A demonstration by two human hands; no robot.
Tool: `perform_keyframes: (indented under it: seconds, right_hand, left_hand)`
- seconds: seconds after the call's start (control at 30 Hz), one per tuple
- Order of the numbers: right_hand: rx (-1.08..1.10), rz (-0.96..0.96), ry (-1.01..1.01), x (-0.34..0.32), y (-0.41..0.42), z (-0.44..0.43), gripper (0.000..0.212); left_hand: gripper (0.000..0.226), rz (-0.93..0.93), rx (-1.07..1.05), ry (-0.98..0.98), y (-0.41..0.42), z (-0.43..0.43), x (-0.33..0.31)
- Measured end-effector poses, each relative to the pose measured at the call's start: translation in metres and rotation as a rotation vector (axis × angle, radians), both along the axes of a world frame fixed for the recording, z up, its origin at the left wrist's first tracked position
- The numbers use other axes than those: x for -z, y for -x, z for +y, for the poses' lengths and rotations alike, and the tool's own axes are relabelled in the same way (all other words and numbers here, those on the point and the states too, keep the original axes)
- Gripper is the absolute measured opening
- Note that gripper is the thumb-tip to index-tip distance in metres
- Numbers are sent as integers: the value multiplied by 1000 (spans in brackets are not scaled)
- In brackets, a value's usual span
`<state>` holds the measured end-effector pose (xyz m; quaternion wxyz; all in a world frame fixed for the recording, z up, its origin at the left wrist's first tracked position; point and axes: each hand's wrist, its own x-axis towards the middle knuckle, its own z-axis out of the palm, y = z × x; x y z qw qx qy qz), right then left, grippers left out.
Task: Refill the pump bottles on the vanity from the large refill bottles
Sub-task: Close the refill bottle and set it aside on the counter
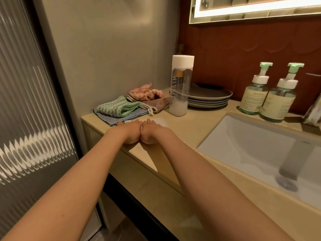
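Left hand and right hand lie flat, touching, empty, near the front edge of the beige table. Far right, two green pump bottles stand upright, spouts pointing right.

The sink runs off the right edge. Behind it, I can't read the small print on the left pump bottle or the right pump bottle, and a pale object is cut off there. Left of the sink, the tall bottle hides part of the plates.
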<state>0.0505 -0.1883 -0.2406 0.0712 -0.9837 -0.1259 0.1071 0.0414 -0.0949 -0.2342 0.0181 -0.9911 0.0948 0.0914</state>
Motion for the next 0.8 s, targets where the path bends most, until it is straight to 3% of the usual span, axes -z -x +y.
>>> perform_keyframes:
  seconds: [0.27, 0.8]
  right_hand:
    - [32, 30, -3, 1, -19, -32, 66]
    - [148, 10, 20, 1, -30, -137, 57]
  left_hand:
    - [55, -6, 39, -77, -17, -36, -3]
    - [49, -4, 184, 74, -36, -137, -1]
